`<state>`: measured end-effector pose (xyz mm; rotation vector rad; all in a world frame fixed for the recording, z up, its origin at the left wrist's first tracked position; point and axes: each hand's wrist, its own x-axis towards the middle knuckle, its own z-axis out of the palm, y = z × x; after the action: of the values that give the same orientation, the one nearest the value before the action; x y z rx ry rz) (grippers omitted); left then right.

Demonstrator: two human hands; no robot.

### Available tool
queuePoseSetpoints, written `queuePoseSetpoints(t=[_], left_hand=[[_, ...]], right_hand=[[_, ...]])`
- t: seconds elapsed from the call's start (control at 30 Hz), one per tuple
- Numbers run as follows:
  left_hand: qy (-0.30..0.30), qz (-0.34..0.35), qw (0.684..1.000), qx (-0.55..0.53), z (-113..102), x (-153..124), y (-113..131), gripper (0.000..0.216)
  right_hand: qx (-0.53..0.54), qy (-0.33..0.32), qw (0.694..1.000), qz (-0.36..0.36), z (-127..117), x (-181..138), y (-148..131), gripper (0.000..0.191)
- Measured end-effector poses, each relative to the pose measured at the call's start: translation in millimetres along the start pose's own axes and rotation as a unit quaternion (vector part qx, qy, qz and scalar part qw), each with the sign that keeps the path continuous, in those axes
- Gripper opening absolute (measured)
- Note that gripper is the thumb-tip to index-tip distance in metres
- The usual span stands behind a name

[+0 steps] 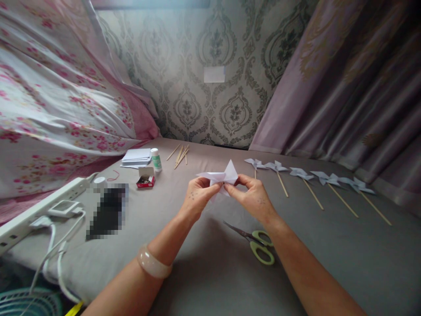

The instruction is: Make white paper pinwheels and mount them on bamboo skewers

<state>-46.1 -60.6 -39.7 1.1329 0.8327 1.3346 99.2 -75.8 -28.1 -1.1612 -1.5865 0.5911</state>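
Observation:
Both hands hold a folded white paper pinwheel (221, 177) above the grey surface (210, 263). My left hand (196, 198) pinches its left side with fingers closed. My right hand (252, 196) pinches the centre from the right, fingers closed too. A pale bangle (154, 262) sits on my left wrist. Green-handled scissors (258, 244) lie on the surface just below my right forearm.
Several finished paper pinwheels on wooden sticks (309, 182) lie in a row at the right. Loose sticks (180, 155), a glue bottle (155, 159), a paper stack (136, 157) and a small red box (145, 178) lie behind. A power strip (42, 206) with cables is at the left.

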Motion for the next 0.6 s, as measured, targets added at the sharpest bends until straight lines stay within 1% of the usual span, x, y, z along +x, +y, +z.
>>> queuePoseSetpoints(t=[0.27, 0.47, 0.6], left_hand=[[-0.013, -0.021, 1.000, -0.004, 2, -2, 0, 0.023], [-0.031, -0.024, 0.999, -0.024, 1, -1, -2, 0.024], [-0.036, -0.026, 0.998, -0.034, 0, 1, -5, 0.024]], right_hand=[[0.003, -0.011, 0.999, 0.039, 2, 0, 4, 0.024], [0.056, -0.027, 0.994, 0.091, 4, 0, 11, 0.029], [0.073, -0.025, 0.992, 0.101, 6, 0, 15, 0.028]])
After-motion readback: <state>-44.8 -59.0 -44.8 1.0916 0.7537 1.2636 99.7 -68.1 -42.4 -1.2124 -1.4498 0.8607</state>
